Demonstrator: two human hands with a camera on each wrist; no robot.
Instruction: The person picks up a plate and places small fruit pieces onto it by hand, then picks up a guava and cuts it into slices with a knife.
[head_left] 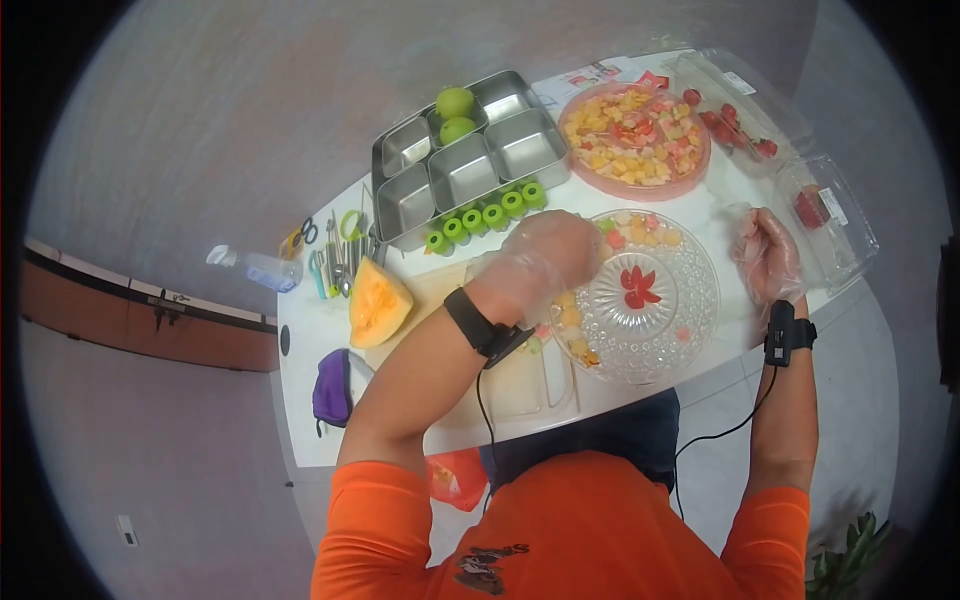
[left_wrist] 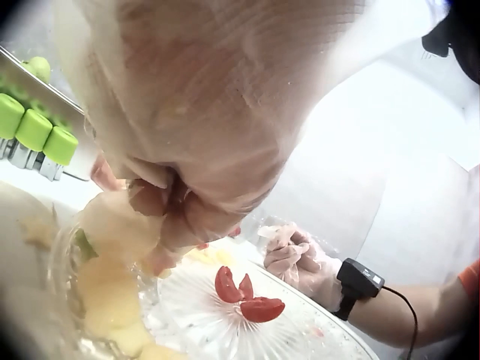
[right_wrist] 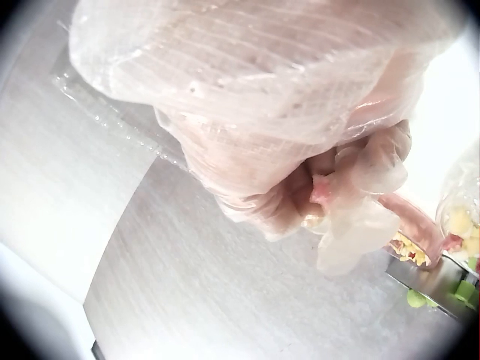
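Observation:
A clear patterned glass plate (head_left: 690, 315) carries a partial ring of star-shaped fruit pieces (head_left: 570, 316) and a flower of red fruit slices (head_left: 640, 287) at its centre. Over the plate's upper left rim, my left hand (head_left: 548, 255), in a clear plastic glove, curls its fingers downward. At its fingertips in the left wrist view is a pinkish fruit piece (left_wrist: 155, 262), right at the ring. My right hand (head_left: 768, 258), gloved too, is beside the plate's right edge with fingers curled round a small pink fruit piece (right_wrist: 321, 189), seen in the right wrist view.
Behind the plate stands a pink tray (head_left: 640, 188) of cut fruit. Left of it are a steel compartment tray (head_left: 465, 178) with green fruits and several green-topped cutters (head_left: 493, 216). A melon wedge (head_left: 378, 303) sits by the cutting board (head_left: 480, 395). Clear boxes (head_left: 835, 225) lie far right.

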